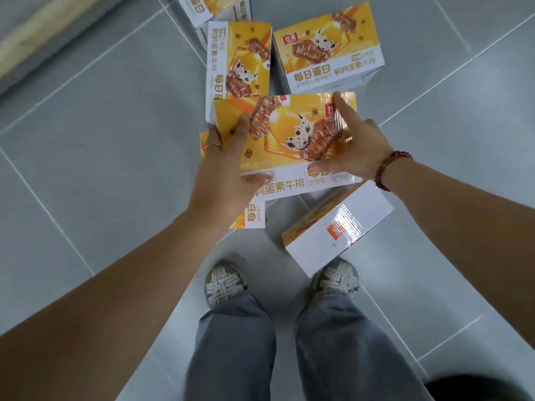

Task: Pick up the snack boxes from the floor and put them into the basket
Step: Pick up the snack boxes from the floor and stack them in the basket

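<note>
Several yellow and white snack boxes lie on the grey tiled floor. The middle snack box [289, 134] is face up between my hands. My left hand [223, 169] grips its left front corner, fingers along the left edge and thumb on the white front strip. My right hand [359, 146] lies spread on its right side, index finger straight and thumb along the lower edge. Another box [254, 217] is partly hidden under my left hand. The basket is out of view.
More boxes sit beyond: one standing on end [240, 59], one at the upper right [330, 47], one at the top edge [214, 7]. A tilted box [338, 230] shows its white side near my right shoe [338, 276]. A dark shape [477, 389] fills the bottom right corner.
</note>
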Available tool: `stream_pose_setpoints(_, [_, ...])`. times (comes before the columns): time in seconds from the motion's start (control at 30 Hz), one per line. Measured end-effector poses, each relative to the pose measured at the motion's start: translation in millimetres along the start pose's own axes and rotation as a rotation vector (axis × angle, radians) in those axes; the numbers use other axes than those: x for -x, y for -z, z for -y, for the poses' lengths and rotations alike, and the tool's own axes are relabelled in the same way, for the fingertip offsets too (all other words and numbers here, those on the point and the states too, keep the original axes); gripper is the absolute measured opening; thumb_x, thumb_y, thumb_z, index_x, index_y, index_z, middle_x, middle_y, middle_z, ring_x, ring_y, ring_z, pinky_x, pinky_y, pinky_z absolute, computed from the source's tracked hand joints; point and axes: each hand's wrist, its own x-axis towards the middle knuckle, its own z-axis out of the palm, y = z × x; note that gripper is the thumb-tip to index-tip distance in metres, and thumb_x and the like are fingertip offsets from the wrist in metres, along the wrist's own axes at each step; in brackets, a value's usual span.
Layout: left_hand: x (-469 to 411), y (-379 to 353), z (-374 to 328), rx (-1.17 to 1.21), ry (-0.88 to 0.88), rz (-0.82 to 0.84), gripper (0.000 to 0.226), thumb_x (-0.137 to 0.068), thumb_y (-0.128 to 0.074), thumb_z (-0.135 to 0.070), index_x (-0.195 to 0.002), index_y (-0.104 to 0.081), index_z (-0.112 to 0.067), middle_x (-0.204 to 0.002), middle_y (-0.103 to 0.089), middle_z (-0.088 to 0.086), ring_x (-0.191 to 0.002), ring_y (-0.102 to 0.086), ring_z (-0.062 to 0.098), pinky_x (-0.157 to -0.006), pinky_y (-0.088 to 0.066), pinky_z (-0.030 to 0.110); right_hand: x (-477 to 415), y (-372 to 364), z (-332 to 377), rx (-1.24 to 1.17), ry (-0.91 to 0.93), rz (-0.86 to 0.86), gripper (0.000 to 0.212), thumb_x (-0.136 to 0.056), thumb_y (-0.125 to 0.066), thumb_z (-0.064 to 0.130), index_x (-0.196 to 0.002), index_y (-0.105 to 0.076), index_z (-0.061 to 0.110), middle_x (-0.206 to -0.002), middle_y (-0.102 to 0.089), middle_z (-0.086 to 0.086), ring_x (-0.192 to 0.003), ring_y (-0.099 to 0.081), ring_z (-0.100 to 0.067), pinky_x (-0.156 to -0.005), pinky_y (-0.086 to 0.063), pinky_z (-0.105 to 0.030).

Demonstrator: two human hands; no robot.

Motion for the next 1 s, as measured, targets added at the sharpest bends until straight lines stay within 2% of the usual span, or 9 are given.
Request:
stream_pose_setpoints(0.1, [19, 68, -24, 0.033, -0.077, -0.049, 0.096, -0.073, -0.077, -0.036, -0.148, -0.017, -0.038, -0.151, -0.022, 0.020, -0.128, -0.043, 0.026, -0.105, -0.040, 0.042, 49, 43, 55, 0.036, 0.059, -0.065, 0.125, -0.061, -0.083, 0.044, -0.147, 0.007, 0.041, -0.134, -0.034, -0.017, -0.123, -0.043, -0.035, -0.108, -0.032, -0.039])
stream_pose_setpoints(0.23, [45, 180, -70, 0.018, -0.168, -0.135, 0.098, -0.072, -0.077, -0.036, -0.146, -0.013, -0.044, -0.156, -0.015, 0.009, -0.132, -0.039, 0.029, -0.105, -0.039, 0.045, 114, 111, 138, 0.050, 0.150, -0.188, 0.125, -0.059, -0.084, 0.045, -0.147, 0.005, 0.044, -0.129, -0.037, -0.018, -0.118, -0.045, -0.034, -0.102, -0.037, -0.037])
stream_pose_setpoints(0.4, [106, 318, -133, -0.023, -0.254, -0.343, 0.099, -0.072, -0.077, -0.036, -0.144, -0.009, -0.043, -0.156, -0.017, 0.004, -0.123, -0.039, 0.008, -0.103, -0.033, 0.025, 200, 193, 246, 0.076, 0.344, -0.290, 0.123, -0.061, -0.084, 0.043, -0.148, 0.005, 0.041, -0.109, -0.035, -0.008, -0.084, -0.045, -0.025, -0.083, -0.040, -0.031])
stream_pose_setpoints(0.47, [139, 367, -156, -0.034, -0.260, -0.405, 0.098, -0.072, -0.078, -0.034, -0.144, -0.013, -0.045, -0.155, -0.018, 0.004, -0.119, -0.039, 0.005, -0.101, -0.036, 0.026, 237, 220, 284, 0.093, 0.438, -0.330, 0.124, -0.061, -0.083, 0.046, -0.147, 0.006, 0.042, -0.104, -0.032, -0.004, -0.080, -0.040, -0.020, -0.073, -0.034, -0.027])
stream_pose_setpoints(0.57, [195, 434, -184, -0.023, -0.209, -0.496, 0.097, -0.071, -0.079, -0.035, -0.144, -0.017, -0.048, -0.152, -0.024, 0.006, -0.125, -0.044, 0.018, -0.100, -0.040, 0.029, 291, 252, 336, 0.085, 0.583, -0.367, 0.124, -0.060, -0.084, 0.046, -0.145, 0.007, 0.047, -0.109, -0.032, -0.004, -0.093, -0.050, -0.027, -0.082, -0.044, -0.033])
stream_pose_setpoints(0.67, [261, 485, -207, -0.010, -0.160, -0.628, 0.097, -0.071, -0.080, -0.032, -0.140, -0.016, -0.054, -0.155, -0.020, 0.004, -0.126, -0.042, 0.014, -0.097, -0.033, 0.020, 347, 272, 387, 0.121, 0.727, -0.381, 0.124, -0.060, -0.083, 0.049, -0.145, 0.007, 0.048, -0.110, -0.032, -0.004, -0.083, -0.049, -0.024, -0.074, -0.046, -0.031])
stream_pose_setpoints(0.8, [340, 537, -215, 0.016, -0.047, -0.730, 0.095, -0.073, -0.077, -0.036, -0.125, -0.005, -0.069, -0.157, -0.015, 0.002, -0.144, -0.008, 0.011, -0.104, -0.024, 0.025, 412, 277, 452, 0.223, 0.879, -0.354, 0.120, -0.061, -0.078, 0.057, -0.145, 0.006, 0.048, -0.111, -0.035, -0.006, -0.069, -0.042, -0.015, -0.055, -0.036, -0.024])
stream_pose_setpoints(0.9, [392, 565, -204, 0.010, 0.048, -0.800, 0.095, -0.074, -0.076, -0.036, -0.125, -0.002, -0.068, -0.157, -0.013, 0.008, -0.145, -0.003, 0.014, -0.107, -0.025, 0.031, 450, 263, 497, 0.253, 0.976, -0.299, 0.119, -0.058, -0.077, 0.062, -0.143, 0.006, 0.053, -0.116, -0.036, -0.010, -0.081, -0.050, -0.029, -0.066, -0.045, -0.032])
stream_pose_setpoints(1.0, [438, 584, -178, 0.006, 0.116, -0.871, 0.094, -0.074, -0.076, -0.035, -0.128, -0.005, -0.065, -0.158, -0.010, 0.004, -0.145, -0.006, 0.013, -0.104, -0.025, 0.025, 477, 233, 537, 0.264, 1.067, -0.232, 0.119, -0.057, -0.078, 0.062, -0.142, 0.005, 0.055, -0.117, -0.035, -0.007, -0.082, -0.044, -0.022, -0.068, -0.043, -0.030])
